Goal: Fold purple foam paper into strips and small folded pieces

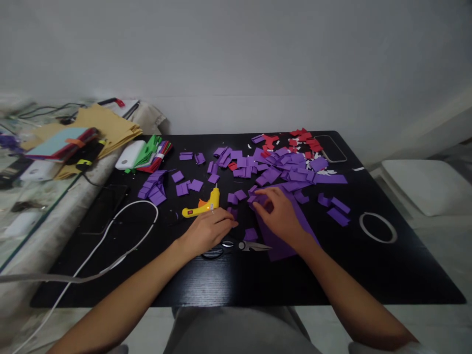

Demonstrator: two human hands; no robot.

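Over the middle of the table my left hand (209, 229) is bent with its fingers pressed together. Its fingertips are beside a small purple paper piece (232, 212); whether they hold anything is hidden. My right hand (279, 216) has its thumb and forefinger curled around the edge of a folded purple paper piece (252, 198). Under that hand lies a large purple sheet (282, 248). Scissors (250, 246) rest below both hands, blades pointing right. A yellow glue gun (206, 204) lies just beyond my left hand, its nozzle pointing away.
Purple folded papers (291, 164) and red scraps (313, 144) are heaped at the back right. A white cable (157, 216) loops across the left side. A white ring (378, 242) lies to the right. At left, a cluttered surface holds brown envelopes (106, 125). A white stool (426, 187) stands right.
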